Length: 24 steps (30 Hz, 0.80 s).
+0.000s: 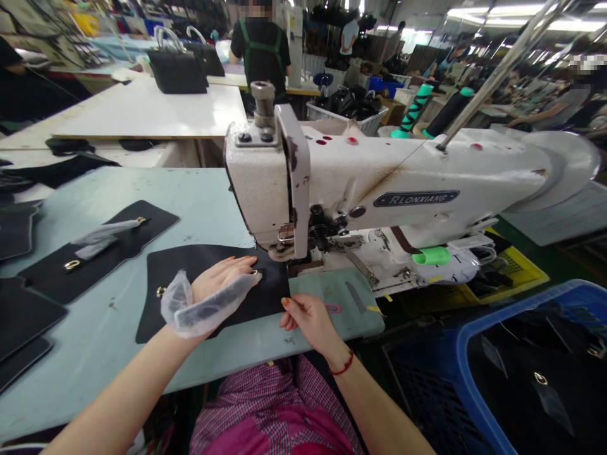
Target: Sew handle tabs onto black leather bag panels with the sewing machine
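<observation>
black leather panel (199, 284), flat on pale green table (95, 328), right edge tucked under presser foot (283, 249) of white sewing machine (379, 183). left hand (222, 278) spread wide and flat on top, fingertips close to needle area; crinkled clear plastic wrap (199, 306) lying over wrist and panel (apparently sheathing a strap, not fully legible). right hand (308, 316) narrowed to a pinch on panel's near right edge.

likely faults: fingertips straying under the needle, given short gap to presser foot; seam wandering if flat palm slips on smooth surface; loose plastic dragged into feed and stitched in; panel skewing from uneven pull between pinch and palm.

appearance: matte black, rounded left corners, stiff and uncreased, small gold ring (160, 291) near left edge. similar cut panels (95, 249) just beside, further left on table.
</observation>
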Available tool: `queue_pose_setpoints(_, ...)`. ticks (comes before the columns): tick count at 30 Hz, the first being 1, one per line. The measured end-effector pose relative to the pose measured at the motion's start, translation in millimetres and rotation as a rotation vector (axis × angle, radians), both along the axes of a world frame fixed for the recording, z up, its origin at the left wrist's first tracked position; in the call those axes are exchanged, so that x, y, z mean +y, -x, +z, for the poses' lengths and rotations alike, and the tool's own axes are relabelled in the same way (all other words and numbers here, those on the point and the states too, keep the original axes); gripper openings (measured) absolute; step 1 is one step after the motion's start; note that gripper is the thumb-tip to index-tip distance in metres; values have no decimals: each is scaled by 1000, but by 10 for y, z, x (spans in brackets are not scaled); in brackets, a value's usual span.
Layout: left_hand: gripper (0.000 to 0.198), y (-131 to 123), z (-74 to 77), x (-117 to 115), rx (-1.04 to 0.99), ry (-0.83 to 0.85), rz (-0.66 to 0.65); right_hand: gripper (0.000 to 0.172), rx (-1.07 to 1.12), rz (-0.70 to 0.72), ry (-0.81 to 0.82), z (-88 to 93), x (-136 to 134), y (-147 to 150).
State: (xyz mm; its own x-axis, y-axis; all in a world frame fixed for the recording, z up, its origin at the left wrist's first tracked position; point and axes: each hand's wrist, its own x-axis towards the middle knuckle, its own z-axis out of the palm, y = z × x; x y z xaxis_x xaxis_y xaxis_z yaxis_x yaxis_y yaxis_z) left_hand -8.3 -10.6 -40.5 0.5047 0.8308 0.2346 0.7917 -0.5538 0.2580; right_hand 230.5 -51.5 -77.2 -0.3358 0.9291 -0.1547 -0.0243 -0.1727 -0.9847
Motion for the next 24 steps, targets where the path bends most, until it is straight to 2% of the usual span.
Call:
queue_pose_setpoints(3, 35, 27, -32, -4, 76, -88, -37, 53, -7, 20, -17, 1, 8, -32)
queue_pose_setpoints(7, 33, 7, 10, -27, 76, -131, -45, 54, -18, 23, -22, 5, 12, -41)
queue_pose_setpoints(18, 36, 3, 62, 27, 61, -46, -23, 57, -28, 32, 18, 68, 53, -35)
queue_pose_setpoints(24, 33, 40, -1, 100, 9, 5, -20, 56, -18, 51, 26, 108, 148, -38)
